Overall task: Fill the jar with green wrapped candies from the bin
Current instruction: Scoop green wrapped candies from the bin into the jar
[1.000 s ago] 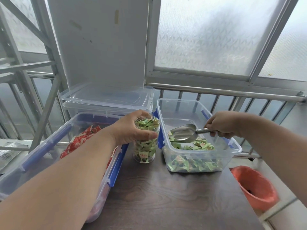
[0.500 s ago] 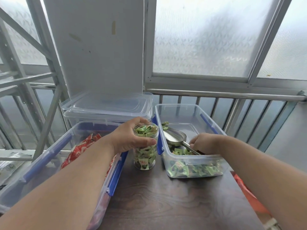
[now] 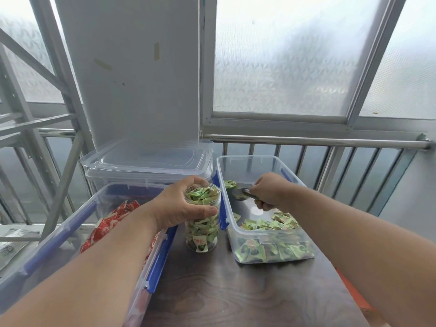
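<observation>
A clear jar [image 3: 203,234], filled to its rim with green wrapped candies, stands on the dark wooden table [image 3: 236,291]. My left hand [image 3: 181,206] grips the jar near its top. To its right sits a clear bin [image 3: 271,239] with blue clips, holding green wrapped candies [image 3: 273,249] mostly at its near end. My right hand [image 3: 269,193] holds the handle of a metal scoop [image 3: 239,193] inside the bin, with the bowl at the far left and a candy or two at its tip.
A larger clear bin [image 3: 77,223] with red wrapped candies lies left of the jar under my left forearm. Behind it stand lidded clear containers [image 3: 146,161]. A metal railing [image 3: 318,140] and frosted windows close the back. An orange object [image 3: 358,300] shows past the table's right edge.
My right hand moved the scoop from above the candies down and to the far left part of the bin. My left hand kept its grip on the jar. The camera tilted.
</observation>
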